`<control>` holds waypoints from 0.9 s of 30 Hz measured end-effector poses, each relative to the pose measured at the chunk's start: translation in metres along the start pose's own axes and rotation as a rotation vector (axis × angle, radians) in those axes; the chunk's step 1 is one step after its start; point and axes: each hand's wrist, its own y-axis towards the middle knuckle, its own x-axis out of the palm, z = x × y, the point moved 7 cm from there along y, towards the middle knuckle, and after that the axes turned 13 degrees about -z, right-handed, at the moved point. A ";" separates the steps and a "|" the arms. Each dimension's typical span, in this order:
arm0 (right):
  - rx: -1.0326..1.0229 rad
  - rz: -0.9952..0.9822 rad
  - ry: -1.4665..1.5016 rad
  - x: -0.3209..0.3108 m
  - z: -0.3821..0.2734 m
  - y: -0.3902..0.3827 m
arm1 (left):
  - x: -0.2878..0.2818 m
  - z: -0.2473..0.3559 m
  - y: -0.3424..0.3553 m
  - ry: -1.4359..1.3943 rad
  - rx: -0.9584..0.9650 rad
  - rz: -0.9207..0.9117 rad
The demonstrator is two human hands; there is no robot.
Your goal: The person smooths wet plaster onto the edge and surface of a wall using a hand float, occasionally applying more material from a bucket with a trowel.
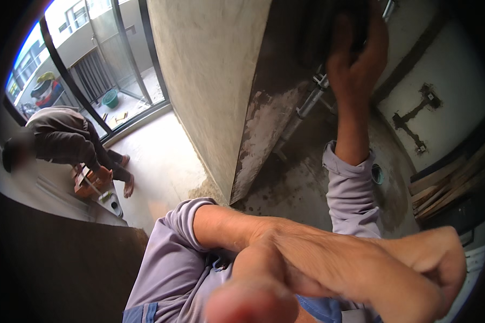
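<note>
My left hand [350, 269] is large in the foreground, thumb toward the camera and apart from the bent fingers, with nothing visible in it. My right hand [355, 64] is raised at the top right, gripping a dark object I cannot make out against the dark, patchily plastered wall face [269, 113]. Beside that wrist runs a grey vertical pipe [307, 107] with brackets. The pale plastered column face [194, 91] stands left of the dark face.
A co-worker [64, 140] bends over a stack of bricks [86, 183] at left, beside glass doors to a balcony with a green tub [110, 98]. Timber boards [447, 183] lean at right. A round floor opening [377, 173] lies behind my right sleeve.
</note>
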 end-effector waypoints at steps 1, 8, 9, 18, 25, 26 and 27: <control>-0.020 -0.036 -0.072 0.002 -0.005 -0.002 | 0.004 0.004 -0.007 -0.010 -0.035 0.004; 0.608 -0.422 -0.035 0.026 -0.031 -0.182 | -0.004 0.033 -0.167 0.122 -0.861 0.158; 0.545 -0.344 -0.054 0.015 -0.038 -0.179 | 0.001 0.040 -0.225 0.161 -1.108 0.358; 0.225 -0.200 -0.036 0.009 -0.059 0.014 | 0.055 0.088 -0.544 0.542 -1.936 0.825; 0.589 -0.374 0.008 0.034 -0.076 -0.213 | 0.159 0.117 -0.616 0.429 -1.738 1.492; 0.712 -0.446 0.096 0.025 -0.075 -0.232 | 0.172 0.129 -0.594 0.480 -1.886 1.444; 0.614 -0.393 0.028 0.014 -0.071 -0.220 | 0.191 0.137 -0.610 0.427 -1.958 1.493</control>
